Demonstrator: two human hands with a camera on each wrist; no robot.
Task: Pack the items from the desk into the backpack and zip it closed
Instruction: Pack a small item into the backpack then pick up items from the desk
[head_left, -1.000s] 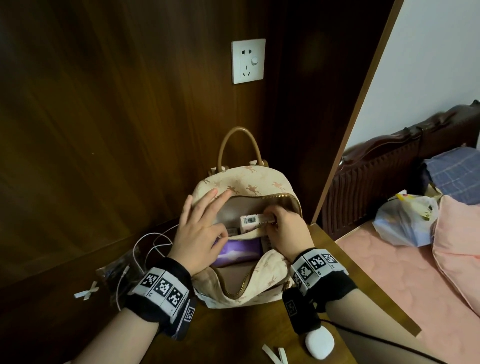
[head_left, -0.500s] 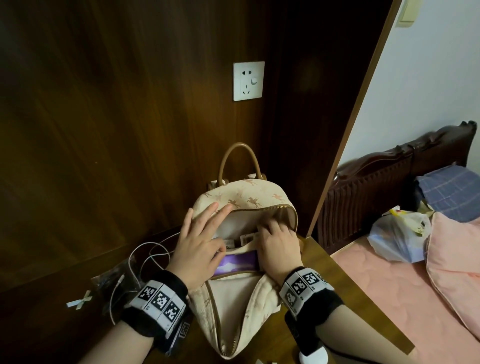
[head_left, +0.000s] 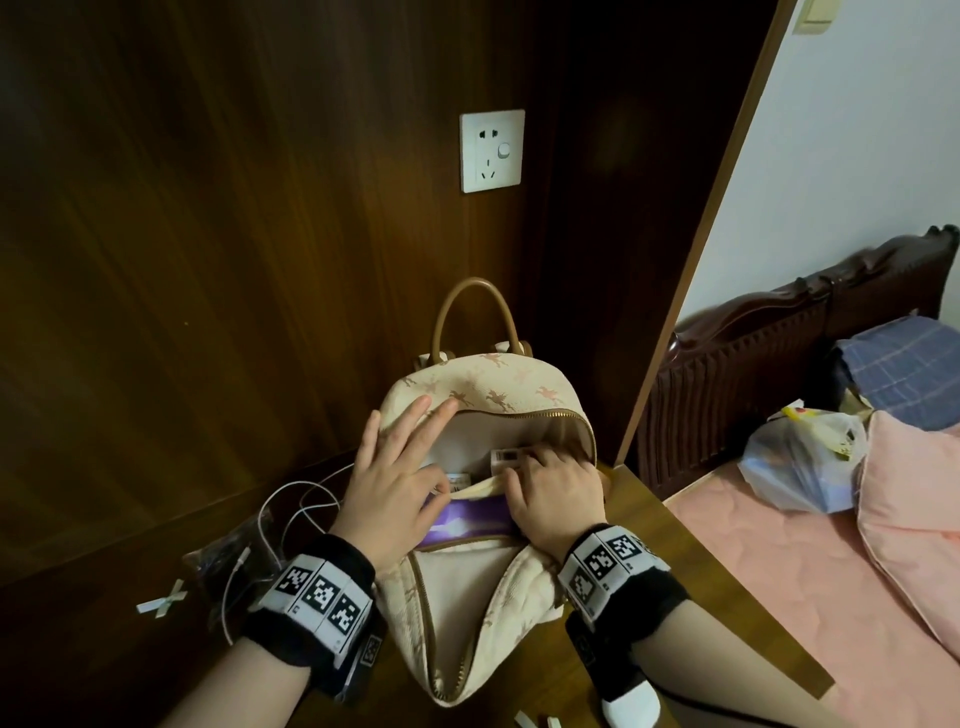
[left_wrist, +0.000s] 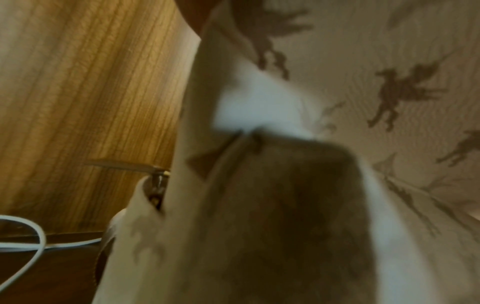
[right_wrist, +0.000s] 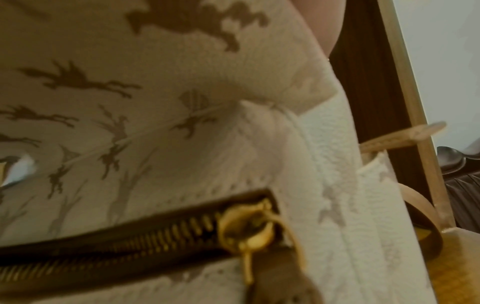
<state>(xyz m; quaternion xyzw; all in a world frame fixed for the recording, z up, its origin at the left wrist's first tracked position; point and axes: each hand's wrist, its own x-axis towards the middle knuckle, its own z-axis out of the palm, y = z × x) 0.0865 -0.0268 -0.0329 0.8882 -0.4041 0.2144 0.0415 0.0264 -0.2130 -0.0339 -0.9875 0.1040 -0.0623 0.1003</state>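
A cream backpack (head_left: 488, 387) with a horse print and a brown handle stands open on the wooden desk (head_left: 691, 566) against the wall. My left hand (head_left: 395, 467) rests on the left rim of the opening, index and middle fingers straight on the top flap. My right hand (head_left: 550, 483) is inside the opening, fingers curled over a white box (head_left: 506, 456) with a barcode, low in the bag. A second small white box (head_left: 460, 479) and a purple item (head_left: 467, 522) lie inside. The right wrist view shows the gold zipper slider (right_wrist: 246, 232) close up.
A white cable (head_left: 291, 499) and a clear plastic pouch (head_left: 223, 561) lie on the desk left of the backpack, with a white cross mark (head_left: 162, 605) further left. The desk's right edge drops off to a pink bed (head_left: 810, 597) holding a plastic bag (head_left: 800, 467).
My right hand has gone down into the backpack with the white box, which now sits lower inside. The front flap has dropped forward toward me. My left hand has stayed on the rim.
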